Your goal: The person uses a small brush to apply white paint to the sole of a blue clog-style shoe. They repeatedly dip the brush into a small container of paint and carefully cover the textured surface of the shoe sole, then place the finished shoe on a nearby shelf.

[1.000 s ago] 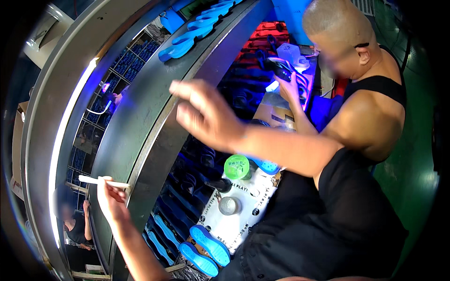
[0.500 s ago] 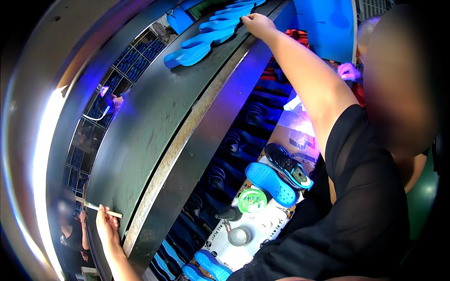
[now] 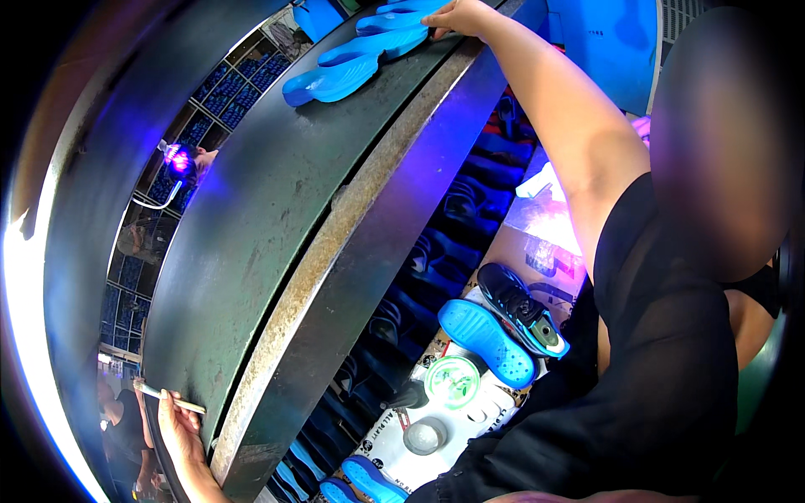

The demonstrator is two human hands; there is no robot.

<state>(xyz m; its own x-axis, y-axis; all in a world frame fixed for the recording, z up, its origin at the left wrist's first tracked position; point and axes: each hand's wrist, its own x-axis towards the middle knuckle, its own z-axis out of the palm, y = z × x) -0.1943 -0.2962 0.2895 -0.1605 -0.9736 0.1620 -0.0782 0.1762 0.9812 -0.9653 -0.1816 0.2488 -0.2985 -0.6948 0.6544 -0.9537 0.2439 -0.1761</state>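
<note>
My left hand (image 3: 181, 434), at the lower left by the belt's near end, is closed around a thin brush (image 3: 191, 407) with a pale handle. At the top, my right hand (image 3: 458, 17) reaches far along the dark green belt (image 3: 251, 210). Its fingers pinch together at the end of a blue shoe sole (image 3: 394, 38), and part of their grip is hidden. Another blue sole (image 3: 331, 81) lies nearer to me on the belt, and more soles continue behind in a row.
Beside the belt, a side table holds a blue sole (image 3: 486, 342), a black-and-blue shoe (image 3: 521, 306), a green-and-white lidded tub (image 3: 453, 381) and a small metal cup (image 3: 424, 435). Dark shoes (image 3: 386, 318) fill the space below the belt's raised metal edge (image 3: 335, 226). Other people appear at left.
The view has shifted slightly. My right hand has moved up in the picture and stays at the row of soles. My left hand keeps the brush, now a little lower.
</note>
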